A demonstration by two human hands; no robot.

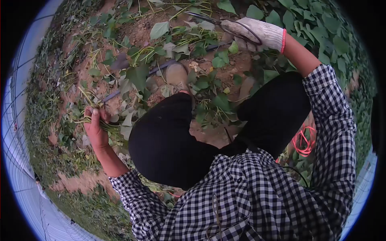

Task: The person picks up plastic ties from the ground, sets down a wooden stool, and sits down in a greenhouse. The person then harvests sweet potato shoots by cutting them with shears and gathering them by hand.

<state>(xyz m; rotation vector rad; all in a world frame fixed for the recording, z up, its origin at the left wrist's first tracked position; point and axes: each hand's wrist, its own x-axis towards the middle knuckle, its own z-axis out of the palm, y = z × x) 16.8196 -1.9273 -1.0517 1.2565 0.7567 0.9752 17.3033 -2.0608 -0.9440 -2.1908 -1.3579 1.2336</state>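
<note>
My left hand [96,129], bare, is closed around a bunch of leafy vine cuttings [85,95]; their pale cut stems poke up past the thumb and leaves trail to the right. In a white knit glove with a red cuff, my right hand [257,33] grips a pair of scissors [202,17] by its dark loop handles. The blades point left over the vines, and they look nearly closed. Heart-shaped leaves [160,30] and cut green stems lie just below the blades.
Reddish-brown soil [148,30] shows between the vines. A dark drip hose [161,66] runs diagonally past my shoe [177,75]. Dense foliage [321,24] grows at the upper right. Red twine [304,140] lies beside my right leg. Greenhouse sheeting [18,140] borders the left.
</note>
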